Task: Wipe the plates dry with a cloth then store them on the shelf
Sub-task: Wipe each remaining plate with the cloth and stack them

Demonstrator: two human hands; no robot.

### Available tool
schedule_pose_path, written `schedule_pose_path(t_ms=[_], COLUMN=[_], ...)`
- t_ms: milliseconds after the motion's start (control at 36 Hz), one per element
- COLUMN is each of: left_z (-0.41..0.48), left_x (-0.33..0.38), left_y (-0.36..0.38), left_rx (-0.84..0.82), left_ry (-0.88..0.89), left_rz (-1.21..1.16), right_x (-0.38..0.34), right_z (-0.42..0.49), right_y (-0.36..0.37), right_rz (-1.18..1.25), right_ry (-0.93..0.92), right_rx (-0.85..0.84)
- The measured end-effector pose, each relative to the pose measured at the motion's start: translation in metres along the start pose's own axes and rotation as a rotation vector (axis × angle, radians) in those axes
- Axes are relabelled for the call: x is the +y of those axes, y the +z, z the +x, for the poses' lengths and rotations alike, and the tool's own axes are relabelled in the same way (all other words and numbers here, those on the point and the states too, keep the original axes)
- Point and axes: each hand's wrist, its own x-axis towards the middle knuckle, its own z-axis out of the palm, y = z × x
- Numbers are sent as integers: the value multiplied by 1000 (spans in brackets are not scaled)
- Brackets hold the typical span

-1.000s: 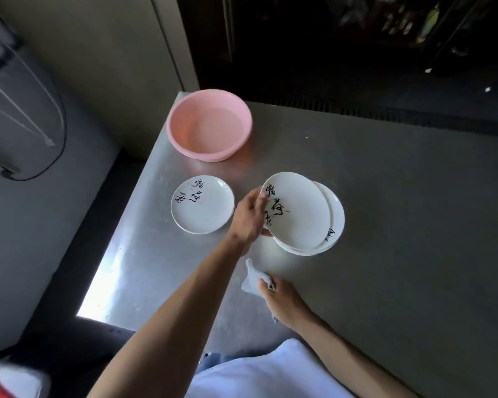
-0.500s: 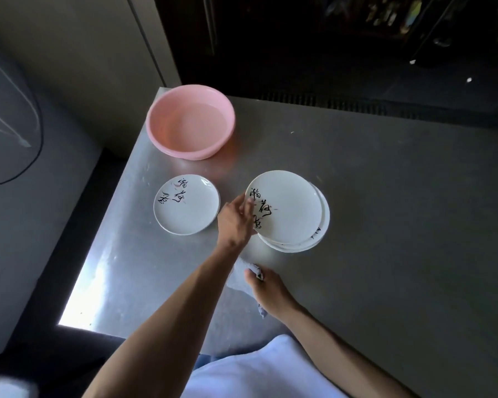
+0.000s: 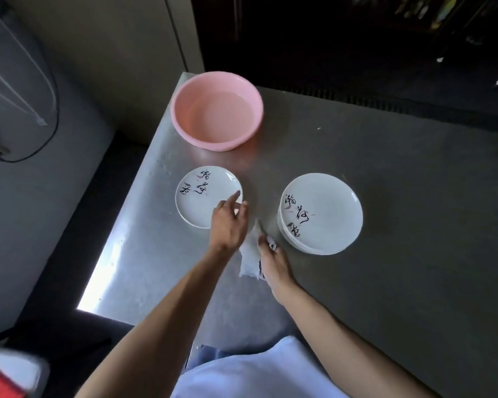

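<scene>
A single white plate (image 3: 202,193) with black brush writing lies on the steel table. My left hand (image 3: 229,222) hovers over its near right rim with fingers spread and relaxed, holding nothing. To the right sits a stack of white plates (image 3: 322,214) with the same writing, lying flat. Between the two, my right hand (image 3: 272,259) grips a crumpled white cloth (image 3: 249,258) just in front of the stack's left edge.
A pink basin (image 3: 216,110) holding water stands at the table's (image 3: 400,196) far left corner. The table's left edge drops to a dark floor. A wall and cables lie to the left, a dark area behind.
My left hand let go of the top plate of the stack, which settled flat, and moved left to the single plate. My right hand with the cloth moved forward toward the stack.
</scene>
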Motion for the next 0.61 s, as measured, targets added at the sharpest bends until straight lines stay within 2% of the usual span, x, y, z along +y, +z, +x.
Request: schedule_pose_path(t_ms=[139, 222, 278, 417, 611], left_z=[24, 37, 42, 48, 57], left_x=[-52, -76, -84, -93, -92], left_y=[-59, -83, -92, -98, -101], left_rx=[117, 127, 113, 29, 82], left_ry=[-234, -323, -382, -388, -440], left_rz=[7, 25, -50, -226, -338], right_x=[-44, -60, -68, -77, -80], right_z=[14, 37, 52, 74, 82], right_y=[20, 35, 46, 63, 72], right_rz=[-20, 2, -11, -68, -40], right_ry=[-51, -105, -107, -72, 27], right_rx=[97, 154, 157, 56, 74])
